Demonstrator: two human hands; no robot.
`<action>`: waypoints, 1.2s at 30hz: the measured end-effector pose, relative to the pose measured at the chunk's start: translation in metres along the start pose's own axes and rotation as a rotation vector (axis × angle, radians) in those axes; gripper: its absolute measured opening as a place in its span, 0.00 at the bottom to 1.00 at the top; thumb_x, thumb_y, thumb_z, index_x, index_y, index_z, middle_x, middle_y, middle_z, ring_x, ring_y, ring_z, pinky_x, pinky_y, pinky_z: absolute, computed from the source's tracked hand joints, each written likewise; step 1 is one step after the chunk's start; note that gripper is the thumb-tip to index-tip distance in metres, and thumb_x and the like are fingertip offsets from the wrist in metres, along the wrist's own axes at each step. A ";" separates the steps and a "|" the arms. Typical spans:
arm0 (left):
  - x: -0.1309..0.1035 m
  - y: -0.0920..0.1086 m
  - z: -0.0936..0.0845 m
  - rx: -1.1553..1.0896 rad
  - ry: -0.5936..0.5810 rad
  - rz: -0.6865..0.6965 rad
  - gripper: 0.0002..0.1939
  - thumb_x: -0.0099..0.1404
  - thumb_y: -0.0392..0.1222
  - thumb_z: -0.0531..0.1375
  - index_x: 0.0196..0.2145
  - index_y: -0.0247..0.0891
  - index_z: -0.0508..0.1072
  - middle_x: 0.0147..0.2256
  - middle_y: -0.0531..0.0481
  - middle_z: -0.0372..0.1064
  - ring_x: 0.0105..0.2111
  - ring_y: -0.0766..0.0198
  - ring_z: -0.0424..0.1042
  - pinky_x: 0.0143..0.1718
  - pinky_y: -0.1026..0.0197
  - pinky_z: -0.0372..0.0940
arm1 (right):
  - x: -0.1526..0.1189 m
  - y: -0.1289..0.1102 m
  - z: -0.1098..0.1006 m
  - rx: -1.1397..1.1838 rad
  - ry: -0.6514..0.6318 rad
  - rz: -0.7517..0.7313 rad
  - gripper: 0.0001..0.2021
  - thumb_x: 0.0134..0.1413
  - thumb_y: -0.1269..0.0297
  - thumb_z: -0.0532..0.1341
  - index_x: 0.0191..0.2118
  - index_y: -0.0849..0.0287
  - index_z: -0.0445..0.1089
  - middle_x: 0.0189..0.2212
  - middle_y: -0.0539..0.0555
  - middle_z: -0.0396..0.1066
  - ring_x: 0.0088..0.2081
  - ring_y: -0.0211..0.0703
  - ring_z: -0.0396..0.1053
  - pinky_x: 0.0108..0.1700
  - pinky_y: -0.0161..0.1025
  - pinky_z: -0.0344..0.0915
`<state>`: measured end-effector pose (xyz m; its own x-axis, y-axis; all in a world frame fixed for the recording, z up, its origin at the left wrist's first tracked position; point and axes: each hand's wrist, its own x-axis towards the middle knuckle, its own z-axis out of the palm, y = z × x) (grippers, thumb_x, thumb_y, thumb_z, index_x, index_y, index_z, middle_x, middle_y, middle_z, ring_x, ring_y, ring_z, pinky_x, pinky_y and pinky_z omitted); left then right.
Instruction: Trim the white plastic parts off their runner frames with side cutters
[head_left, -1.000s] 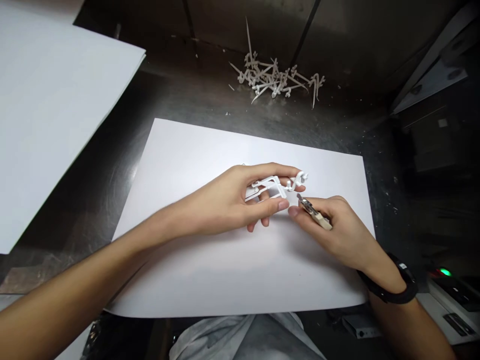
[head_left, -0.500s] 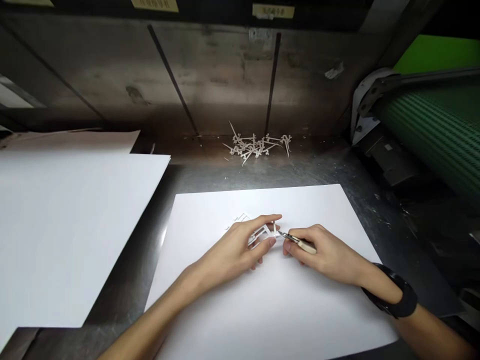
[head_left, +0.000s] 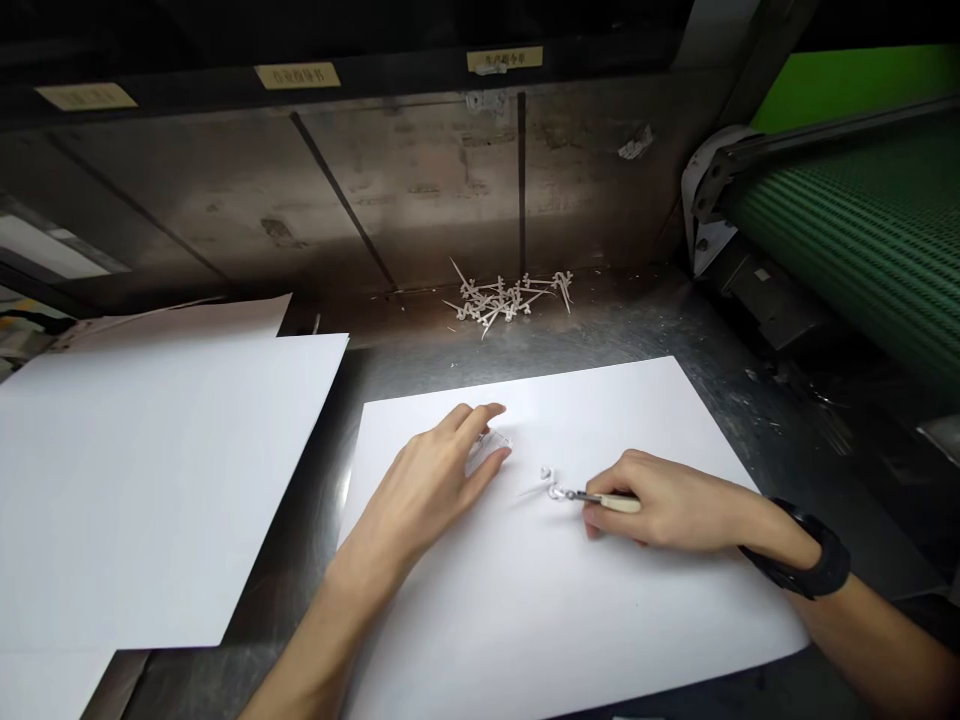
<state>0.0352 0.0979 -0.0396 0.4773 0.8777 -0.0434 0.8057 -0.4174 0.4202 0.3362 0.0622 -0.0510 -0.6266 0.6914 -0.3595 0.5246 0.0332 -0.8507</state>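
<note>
A person is working at a dark metal desk (head_left: pixel 645 330), seen from above through a camera worn on the head. Both bare forearms are reaching forward over a large white sheet of paper (head_left: pixel 540 610) that is lying flat on the desk.

The left hand (head_left: pixel 435 480) is resting palm down near the sheet's upper left part, fingers stretched forward and slightly curled. Its grip is closing on a small white plastic part (head_left: pixel 491 445), which is peeking out between the thumb and the fingertips and lying against the paper.

The right hand (head_left: pixel 667 500), with a black watch (head_left: pixel 814 560) on the wrist, is lying on its side on the sheet. Its fingers are pinched together around the pale handle of small cutters (head_left: pixel 600 498), whose metal tip is pointing left. Just at that tip a small curled white plastic offcut (head_left: pixel 551 485) is lying on the paper, well apart from the left hand.

Farther back, against the metal rear wall, a loose heap of thin white plastic offcuts (head_left: pixel 506 295) is lying on the desk. To the left, more large white sheets (head_left: pixel 150 470) are lying stacked. At the right, a green ribbed conveyor belt (head_left: pixel 862 230) is sloping beside the desk.
</note>
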 end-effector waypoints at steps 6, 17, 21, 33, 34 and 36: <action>-0.004 0.009 0.004 0.381 -0.120 -0.154 0.29 0.79 0.46 0.65 0.72 0.46 0.62 0.56 0.46 0.72 0.41 0.49 0.82 0.31 0.53 0.67 | 0.005 -0.002 0.006 0.067 0.427 -0.046 0.19 0.80 0.61 0.58 0.69 0.54 0.69 0.27 0.42 0.71 0.29 0.43 0.68 0.36 0.37 0.60; -0.003 0.018 0.005 0.309 -0.148 -0.298 0.34 0.79 0.44 0.66 0.75 0.47 0.55 0.60 0.45 0.73 0.47 0.47 0.82 0.34 0.54 0.69 | 0.019 0.004 0.017 0.089 0.307 -0.113 0.12 0.78 0.58 0.59 0.45 0.57 0.77 0.30 0.47 0.71 0.32 0.44 0.68 0.35 0.39 0.58; -0.003 0.019 0.002 0.257 -0.164 -0.285 0.30 0.79 0.42 0.66 0.71 0.51 0.60 0.57 0.51 0.76 0.46 0.53 0.82 0.37 0.56 0.70 | 0.021 0.008 0.016 0.138 0.256 -0.119 0.11 0.76 0.59 0.60 0.42 0.58 0.76 0.33 0.49 0.71 0.34 0.45 0.67 0.37 0.38 0.61; -0.019 0.031 -0.001 0.357 -0.190 -0.329 0.20 0.77 0.39 0.67 0.62 0.40 0.67 0.53 0.43 0.74 0.49 0.47 0.81 0.35 0.56 0.70 | 0.084 -0.033 -0.006 0.031 0.141 -0.131 0.10 0.70 0.63 0.62 0.48 0.59 0.80 0.31 0.50 0.72 0.30 0.46 0.66 0.32 0.36 0.58; -0.020 0.031 0.000 0.353 -0.191 -0.322 0.20 0.77 0.38 0.67 0.62 0.40 0.67 0.53 0.43 0.74 0.48 0.48 0.81 0.35 0.57 0.70 | 0.092 -0.037 -0.009 -0.010 0.173 -0.144 0.09 0.68 0.65 0.63 0.47 0.60 0.80 0.32 0.50 0.71 0.31 0.47 0.66 0.34 0.37 0.58; -0.021 0.030 -0.001 0.338 -0.185 -0.305 0.22 0.76 0.35 0.68 0.62 0.41 0.67 0.54 0.43 0.73 0.48 0.49 0.81 0.35 0.58 0.70 | 0.101 -0.042 -0.013 -0.089 0.318 -0.161 0.15 0.65 0.69 0.62 0.55 0.59 0.79 0.32 0.50 0.69 0.34 0.49 0.66 0.38 0.38 0.57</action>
<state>0.0491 0.0666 -0.0252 0.2318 0.9280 -0.2916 0.9725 -0.2281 0.0470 0.2583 0.1396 -0.0464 -0.5026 0.8613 -0.0743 0.4906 0.2134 -0.8449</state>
